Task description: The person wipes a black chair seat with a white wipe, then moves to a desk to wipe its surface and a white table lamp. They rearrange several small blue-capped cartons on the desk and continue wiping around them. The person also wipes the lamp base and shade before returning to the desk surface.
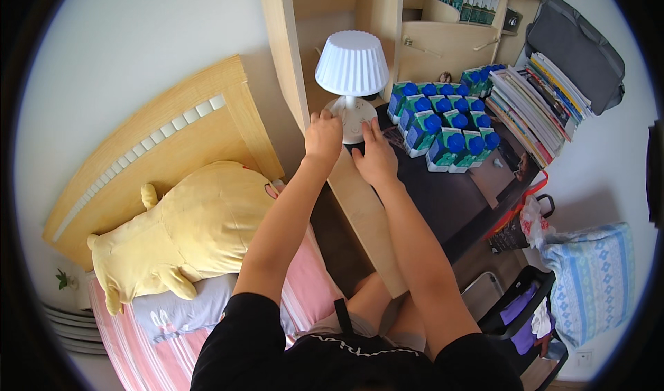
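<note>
A white table lamp with a pleated shade (pixel 351 64) stands upright on the left part of the dark-topped desk. Its round, pale base (pixel 358 120) lies between my two hands. My left hand (pixel 324 134) is at the base's left side, fingers bent and pinching what looks like a thin, clear or whitish piece of material there. Against the right edge of the base rest the fingertips of my right hand (pixel 374 153), with the thumb held apart near the front. What exactly lies under the left fingertips is hard to make out.
Several blue-capped cartons (pixel 448 126) stand right of the lamp, beside stacked books (pixel 534 106) and a grey case (pixel 576 54). A wooden shelf unit (pixel 376 23) rises behind. Left is a bed with a yellow plush toy (pixel 207 220). A chair (pixel 519 313) holds clothes at lower right.
</note>
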Demonstrator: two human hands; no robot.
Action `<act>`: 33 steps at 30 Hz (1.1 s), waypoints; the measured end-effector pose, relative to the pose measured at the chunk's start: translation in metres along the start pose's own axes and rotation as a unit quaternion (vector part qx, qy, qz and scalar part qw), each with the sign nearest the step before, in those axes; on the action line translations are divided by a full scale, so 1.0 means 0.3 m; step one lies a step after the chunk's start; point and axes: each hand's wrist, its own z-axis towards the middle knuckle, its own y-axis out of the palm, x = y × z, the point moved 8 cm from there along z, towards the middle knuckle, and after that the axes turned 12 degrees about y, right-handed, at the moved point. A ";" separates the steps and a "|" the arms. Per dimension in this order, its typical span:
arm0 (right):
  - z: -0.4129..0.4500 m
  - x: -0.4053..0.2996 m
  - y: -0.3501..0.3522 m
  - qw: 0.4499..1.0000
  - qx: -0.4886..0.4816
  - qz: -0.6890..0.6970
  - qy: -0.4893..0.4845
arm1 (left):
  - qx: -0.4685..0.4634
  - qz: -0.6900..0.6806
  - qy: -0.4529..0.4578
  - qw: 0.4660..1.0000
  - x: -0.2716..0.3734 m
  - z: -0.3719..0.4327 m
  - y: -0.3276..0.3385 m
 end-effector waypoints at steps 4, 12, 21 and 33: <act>-0.001 -0.009 0.004 1.000 0.002 0.015 -0.008 | 0.019 -0.023 0.009 1.000 0.043 -0.030 -0.031; 0.011 0.034 -0.018 0.991 0.018 0.127 0.031 | 0.146 -0.320 -0.021 0.936 0.100 -0.094 0.001; 0.035 0.117 -0.002 0.872 0.025 0.489 0.014 | 0.060 -0.507 -0.056 0.858 0.085 -0.091 0.051; 0.009 0.052 -0.164 0.929 0.227 0.293 0.002 | 0.136 -0.190 -0.083 0.969 -0.021 -0.101 0.044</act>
